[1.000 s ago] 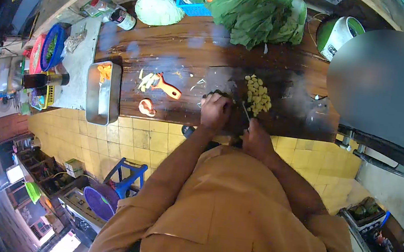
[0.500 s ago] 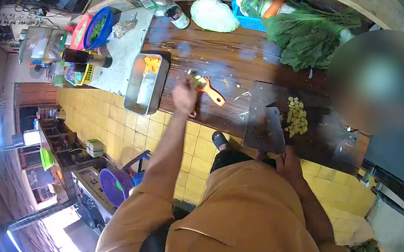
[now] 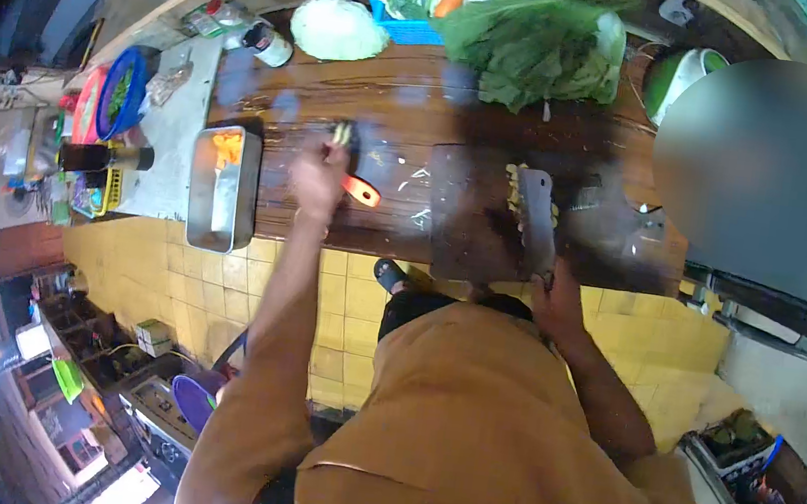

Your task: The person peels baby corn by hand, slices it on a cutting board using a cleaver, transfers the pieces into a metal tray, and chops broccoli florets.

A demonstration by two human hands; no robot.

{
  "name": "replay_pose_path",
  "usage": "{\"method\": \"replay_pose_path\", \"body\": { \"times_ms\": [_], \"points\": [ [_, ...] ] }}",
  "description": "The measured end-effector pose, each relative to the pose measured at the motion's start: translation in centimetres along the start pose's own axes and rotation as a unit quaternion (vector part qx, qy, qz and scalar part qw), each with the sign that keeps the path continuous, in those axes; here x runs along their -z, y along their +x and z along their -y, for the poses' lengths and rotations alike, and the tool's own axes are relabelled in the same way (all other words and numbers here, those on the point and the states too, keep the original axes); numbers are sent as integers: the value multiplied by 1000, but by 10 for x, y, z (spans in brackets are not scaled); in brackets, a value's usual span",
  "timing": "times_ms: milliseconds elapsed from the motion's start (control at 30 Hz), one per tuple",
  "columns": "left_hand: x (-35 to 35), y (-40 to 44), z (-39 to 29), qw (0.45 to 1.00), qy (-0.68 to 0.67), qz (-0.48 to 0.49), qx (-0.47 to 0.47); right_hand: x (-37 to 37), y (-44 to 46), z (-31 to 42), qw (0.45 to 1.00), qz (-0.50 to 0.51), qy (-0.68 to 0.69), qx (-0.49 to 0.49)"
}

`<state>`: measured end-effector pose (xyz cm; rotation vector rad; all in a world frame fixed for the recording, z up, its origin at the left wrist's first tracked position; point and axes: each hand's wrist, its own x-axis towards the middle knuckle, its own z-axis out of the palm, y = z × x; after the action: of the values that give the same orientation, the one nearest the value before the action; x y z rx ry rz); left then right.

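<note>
My left hand is blurred over the wooden table, its fingers drawn together. Small pale pieces show at the fingertips, too smeared to name. Beside the hand lies an orange-handled peeler, its head hidden by the hand. My right hand grips the handle of a cleaver. Its broad blade is over chopped pale yellow pieces on the dark cutting board, covering many of them.
A metal tray with orange pieces stands left. Along the back are a cabbage, a bottle, a blue basket and leafy greens. White scraps lie near the board. A blurred round patch hides the right side.
The view has shifted, moving the table leftward in frame. The cleaver has gone from beside the chopped pieces to over them. My left hand stays near the peeler, covering its head now.
</note>
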<state>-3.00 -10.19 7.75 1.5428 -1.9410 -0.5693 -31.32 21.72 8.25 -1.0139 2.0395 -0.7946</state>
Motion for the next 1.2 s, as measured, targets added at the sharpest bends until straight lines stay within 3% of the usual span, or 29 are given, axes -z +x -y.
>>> {"method": "replay_pose_path", "body": {
  "times_ms": [33,67,100,133,167,200,433,533,633,733,767,833,867,900,933,1000,1033,1067,1100,1133,1167,1200],
  "points": [
    [-19,-31,-29,998,-43,44,-16,1,-2,10,1000,-8,17,1],
    [-56,-57,-25,989,-79,67,-109,3,-1,19,999,27,-3,-20],
    [-66,-81,-53,974,-49,108,-191,4,-1,25,997,62,-22,-41],
    [-73,-100,-74,960,51,169,-217,1,-2,24,997,59,-24,-42],
    [-107,-116,-53,944,64,107,-307,-4,-2,19,996,59,-71,6],
    [-112,-122,-61,944,61,108,-307,-6,-3,20,990,59,-116,53],
    [-113,-134,-64,963,-47,106,-241,-15,1,22,989,98,-109,31],
    [-110,-134,-66,964,-45,125,-229,-24,3,10,985,91,-120,88],
    [-109,-132,-66,967,-61,117,-220,-26,10,18,980,127,-144,47],
    [-115,-133,-65,971,-84,114,-193,-15,9,32,990,111,-75,34],
    [-116,-136,-67,964,-64,183,-184,-11,6,30,992,97,-72,48],
    [-107,-137,-80,960,-106,216,-147,-4,3,35,991,95,-55,75],
    [-104,-137,-79,964,-86,207,-142,3,3,40,988,141,-66,20],
    [-101,-134,-77,975,-137,137,-106,3,5,42,979,184,-80,-33],
    [-95,-129,-76,977,-191,66,-72,-1,8,40,979,191,-73,-22],
    [-63,-104,-55,989,-118,21,-87,-6,10,28,971,201,-132,18],
    [-51,-96,-38,993,-120,3,14,-13,10,15,974,168,-138,70],
    [-30,-78,-24,999,-22,-37,-8,-12,8,20,973,169,-137,72],
    [-27,-61,25,993,-69,-78,-58,-9,6,28,983,155,-94,27],
    [-12,-44,49,995,-34,-88,-33,-7,5,32,989,140,-51,-17],
    [13,-34,52,994,93,-50,25,-7,5,25,989,141,-52,-17],
    [32,-24,28,993,27,-27,108,-6,5,8,985,144,-94,5]
  ]
}}
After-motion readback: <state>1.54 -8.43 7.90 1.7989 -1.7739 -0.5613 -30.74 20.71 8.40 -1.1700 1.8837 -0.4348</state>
